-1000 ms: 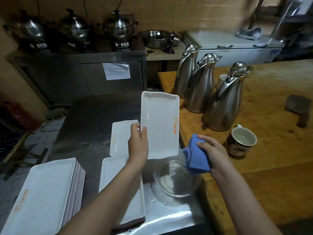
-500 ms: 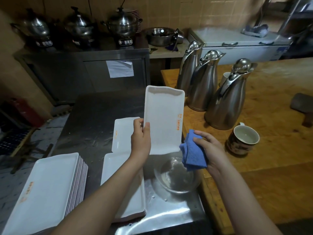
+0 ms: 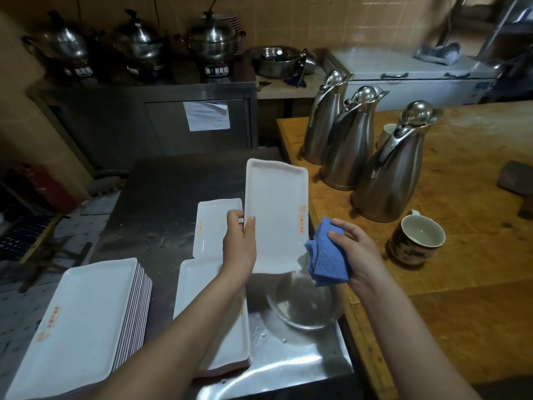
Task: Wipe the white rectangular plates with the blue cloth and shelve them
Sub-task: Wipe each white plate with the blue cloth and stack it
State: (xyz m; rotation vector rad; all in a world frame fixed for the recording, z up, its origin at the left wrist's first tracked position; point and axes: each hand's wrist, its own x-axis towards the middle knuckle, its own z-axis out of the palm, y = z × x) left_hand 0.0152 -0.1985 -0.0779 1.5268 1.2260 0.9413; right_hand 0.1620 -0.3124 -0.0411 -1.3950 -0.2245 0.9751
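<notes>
White plate (image 3: pixel 277 217) stands tilted above the steel counter (image 3: pixel 161 197), its left edge pinched by the left hand (image 3: pixel 239 243). Just right of it, the right hand (image 3: pixel 354 249) has its fingers (image 3: pixel 336 235) curled around the bunched blue cloth (image 3: pixel 324 258).

The steel counter (image 3: pixel 161 197) bears a plate stack (image 3: pixel 86 313) and glass bowl (image 3: pixel 302 310); the wooden table (image 3: pixel 467 264) bears 3 jugs (image 3: pixel 386 180) and a mug (image 3: pixel 415 243).
</notes>
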